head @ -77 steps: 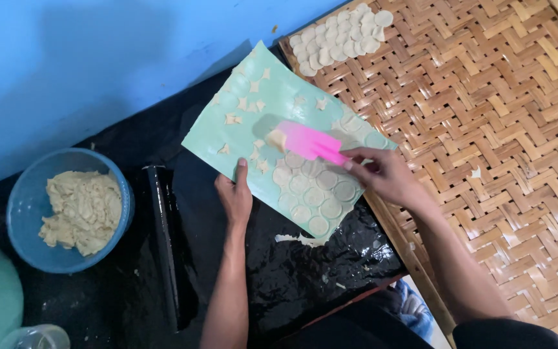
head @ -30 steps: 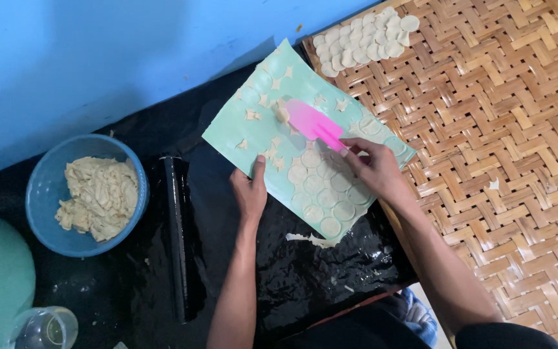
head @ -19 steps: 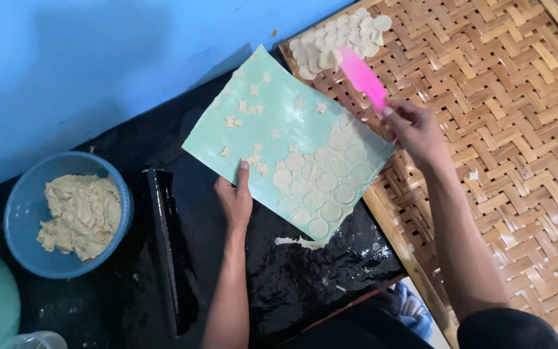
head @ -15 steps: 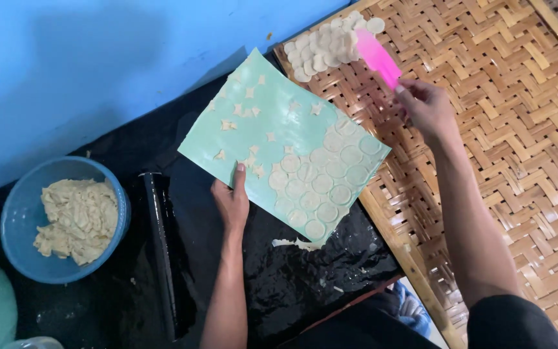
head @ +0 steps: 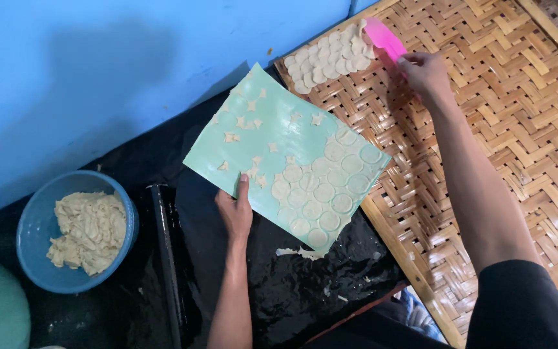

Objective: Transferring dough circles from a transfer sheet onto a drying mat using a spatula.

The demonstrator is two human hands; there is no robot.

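The left hand (head: 235,213) rests on the near edge of a pale green mat (head: 285,155), thumb pressed flat on top and fingers tucked under the edge, so its grip pinches the mat. The mat lies tilted across a black sheet (head: 292,291), one corner reaching over a woven bamboo tray (head: 498,116). Round dough discs (head: 324,187) cover the right part of the mat (the left part carries only small star-shaped scraps). The right hand (head: 424,70) is stretched out over the tray, its grip clenched on the handle of a pink spatula (head: 382,37), whose blade touches a patch of overlapping cut rounds (head: 327,58) in the tray's far corner. A black rolling pin (head: 166,258) lies left of the left hand, and beside that stands a blue bowl (head: 37,226) of lumpy dough (head: 88,229).
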